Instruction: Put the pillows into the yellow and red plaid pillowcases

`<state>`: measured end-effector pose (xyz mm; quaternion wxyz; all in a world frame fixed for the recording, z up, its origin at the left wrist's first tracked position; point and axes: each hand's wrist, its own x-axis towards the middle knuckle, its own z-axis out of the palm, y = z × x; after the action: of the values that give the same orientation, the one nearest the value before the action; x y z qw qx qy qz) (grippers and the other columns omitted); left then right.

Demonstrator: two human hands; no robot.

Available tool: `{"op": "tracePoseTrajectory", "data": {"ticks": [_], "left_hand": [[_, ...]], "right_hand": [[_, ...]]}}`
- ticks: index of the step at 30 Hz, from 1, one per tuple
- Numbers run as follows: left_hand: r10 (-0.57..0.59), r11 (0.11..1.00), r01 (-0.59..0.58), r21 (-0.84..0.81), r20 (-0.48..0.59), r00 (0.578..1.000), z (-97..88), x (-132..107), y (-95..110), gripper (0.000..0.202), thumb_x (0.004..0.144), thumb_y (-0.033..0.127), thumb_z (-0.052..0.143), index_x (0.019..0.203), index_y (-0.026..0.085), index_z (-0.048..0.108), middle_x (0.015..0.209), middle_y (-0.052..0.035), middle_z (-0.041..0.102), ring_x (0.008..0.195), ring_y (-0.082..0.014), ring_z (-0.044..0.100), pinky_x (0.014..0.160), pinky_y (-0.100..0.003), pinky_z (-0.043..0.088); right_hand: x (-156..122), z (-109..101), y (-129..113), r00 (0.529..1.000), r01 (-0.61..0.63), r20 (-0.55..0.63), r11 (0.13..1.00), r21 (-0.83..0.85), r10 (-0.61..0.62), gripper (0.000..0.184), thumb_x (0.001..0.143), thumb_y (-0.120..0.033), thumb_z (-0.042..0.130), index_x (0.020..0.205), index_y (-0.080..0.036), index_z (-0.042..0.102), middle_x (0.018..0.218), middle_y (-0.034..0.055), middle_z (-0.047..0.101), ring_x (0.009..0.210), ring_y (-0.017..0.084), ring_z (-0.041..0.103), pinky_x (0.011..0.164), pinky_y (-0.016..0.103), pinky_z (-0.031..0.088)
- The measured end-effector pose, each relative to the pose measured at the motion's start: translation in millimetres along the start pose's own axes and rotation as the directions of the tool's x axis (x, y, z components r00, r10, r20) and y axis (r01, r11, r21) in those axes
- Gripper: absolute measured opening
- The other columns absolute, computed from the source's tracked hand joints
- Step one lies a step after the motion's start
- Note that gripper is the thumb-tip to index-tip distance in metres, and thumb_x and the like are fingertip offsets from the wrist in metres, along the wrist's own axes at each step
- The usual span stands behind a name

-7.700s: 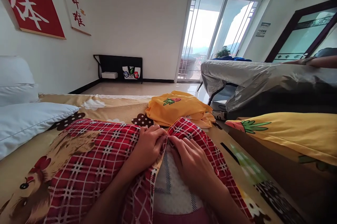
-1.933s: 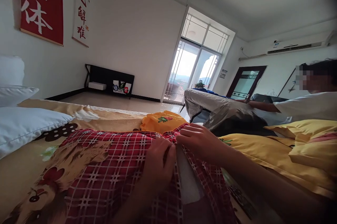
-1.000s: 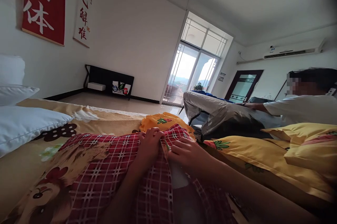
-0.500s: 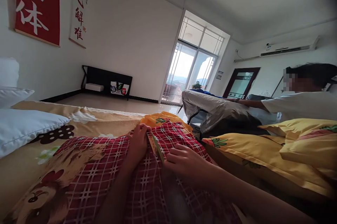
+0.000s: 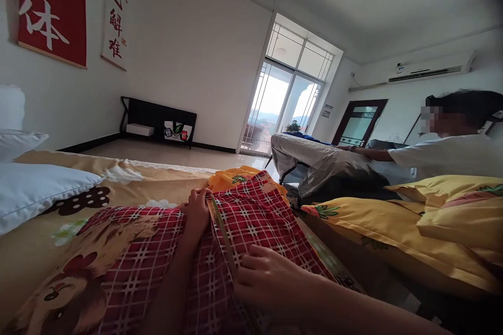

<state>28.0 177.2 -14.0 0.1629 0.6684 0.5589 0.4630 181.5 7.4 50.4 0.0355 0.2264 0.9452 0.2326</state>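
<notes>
A red plaid cloth (image 5: 255,209) with white lines and a printed chicken lies across the bed in front of me. My left hand (image 5: 196,212) is closed at the far end of a folded edge in the cloth, fingers pinching it. Nearer to me and to the right, my right hand (image 5: 261,280) is closed on the same edge, its fingertips partly hidden. Between the hands the edge runs as a narrow greenish-yellow strip. Beyond the plaid cloth, yellow fabric (image 5: 223,180) with a carrot-top print bunches up.
White pillows (image 5: 43,193) lie at the left on the patterned bed sheet (image 5: 157,175). Yellow pillows (image 5: 365,225) are stacked at the right. Behind them a person (image 5: 444,151) in a white shirt reaches over a plastic-covered table (image 5: 306,151). A low black rack (image 5: 149,115) stands by the wall.
My right hand has slid toward me along the edge, and my left hand has shifted slightly left. The red cloth between and right of them is now pulled flatter and wider.
</notes>
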Motion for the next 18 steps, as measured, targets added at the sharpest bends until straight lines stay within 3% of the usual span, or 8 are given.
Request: {"op": "tracePoseTrajectory", "data": {"ticks": [3,6,8,10,12,14,16,18], "left_hand": [[0.030,1.000,-0.031,0.002,0.056,0.998,4.9,-0.1,-0.3,0.032,0.087,0.009,0.042,0.107,0.021,0.065,0.117,-0.0101,0.056,0.116,-0.0236,0.054,0.102,-0.045,0.034],[0.083,0.996,-0.084,0.010,0.117,0.990,4.5,-6.6,6.0,0.036,0.087,0.009,0.041,0.106,0.024,0.067,0.117,-0.0091,0.059,0.115,-0.0249,0.055,0.102,-0.050,0.034],[0.162,0.985,-0.169,0.031,0.159,0.974,-2.1,-15.0,14.9,0.040,0.087,0.009,0.040,0.114,0.027,0.065,0.124,-0.0100,0.058,0.119,-0.0271,0.053,0.102,-0.054,0.033],[0.309,0.945,-0.325,0.038,0.226,0.924,-13.3,-26.5,27.0,0.046,0.087,0.007,0.039,0.118,0.029,0.064,0.133,-0.0096,0.054,0.124,-0.0278,0.050,0.103,-0.055,0.032],[0.489,0.862,-0.506,-0.042,0.338,0.804,-25.3,-40.0,40.1,0.048,0.086,0.005,0.038,0.114,0.031,0.067,0.136,-0.0069,0.054,0.126,-0.0256,0.048,0.105,-0.053,0.032],[0.630,0.767,-0.599,-0.229,0.442,0.638,-33.1,-54.0,50.8,0.047,0.084,0.003,0.039,0.109,0.031,0.069,0.130,-0.0039,0.059,0.121,-0.0209,0.053,0.107,-0.046,0.033],[0.715,0.692,-0.592,-0.413,0.508,0.481,-35.0,-67.0,56.7,0.045,0.082,0.003,0.044,0.108,0.029,0.070,0.122,-0.0028,0.065,0.113,-0.0168,0.058,0.105,-0.037,0.037],[0.749,0.656,-0.567,-0.499,0.527,0.403,-34.0,-77.7,57.8,0.042,0.083,0.004,0.046,0.110,0.027,0.069,0.115,-0.0032,0.068,0.108,-0.0152,0.061,0.102,-0.032,0.040]], "right_hand": [[-4.3,0.8,-3.3,1.000,-0.021,-0.003,1.000,0.008,0.021,0.006,0.092,-0.023,0.057,0.087,-0.021,0.055,0.085,-0.0039,0.064,0.079,0.013,0.052,0.082,0.029,0.037],[-10.0,-0.7,-0.9,0.997,-0.063,0.042,0.998,0.018,0.062,0.008,0.093,-0.024,0.056,0.086,-0.022,0.055,0.083,-0.0051,0.063,0.077,0.012,0.051,0.080,0.030,0.038],[-13.7,-2.6,1.8,0.993,-0.097,0.076,0.995,0.019,0.095,0.007,0.093,-0.024,0.056,0.087,-0.022,0.055,0.084,-0.0049,0.063,0.077,0.012,0.052,0.078,0.031,0.039],[-18.0,-4.9,4.4,0.987,-0.128,0.101,0.992,0.013,0.126,0.004,0.093,-0.023,0.056,0.089,-0.022,0.056,0.087,-0.0040,0.064,0.080,0.013,0.053,0.077,0.032,0.040],[-23.8,-6.9,6.3,0.981,-0.164,0.106,0.986,0.000,0.164,0.003,0.092,-0.021,0.056,0.090,-0.021,0.057,0.088,-0.0029,0.065,0.082,0.013,0.054,0.078,0.033,0.040],[-31.4,-7.8,7.2,0.975,-0.205,0.089,0.979,-0.007,0.205,0.005,0.092,-0.019,0.054,0.090,-0.021,0.058,0.088,-0.0020,0.065,0.084,0.014,0.055,0.079,0.033,0.040],[-39.5,-7.2,7.5,0.971,-0.236,0.049,0.972,0.001,0.235,0.006,0.092,-0.018,0.054,0.091,-0.020,0.059,0.091,-0.0005,0.066,0.087,0.015,0.055,0.081,0.033,0.040],[-46.6,-5.5,7.8,0.969,-0.248,0.003,0.969,0.015,0.248,0.005,0.092,-0.018,0.055,0.094,-0.019,0.059,0.096,0.0013,0.066,0.090,0.016,0.056,0.084,0.034,0.039]]}}
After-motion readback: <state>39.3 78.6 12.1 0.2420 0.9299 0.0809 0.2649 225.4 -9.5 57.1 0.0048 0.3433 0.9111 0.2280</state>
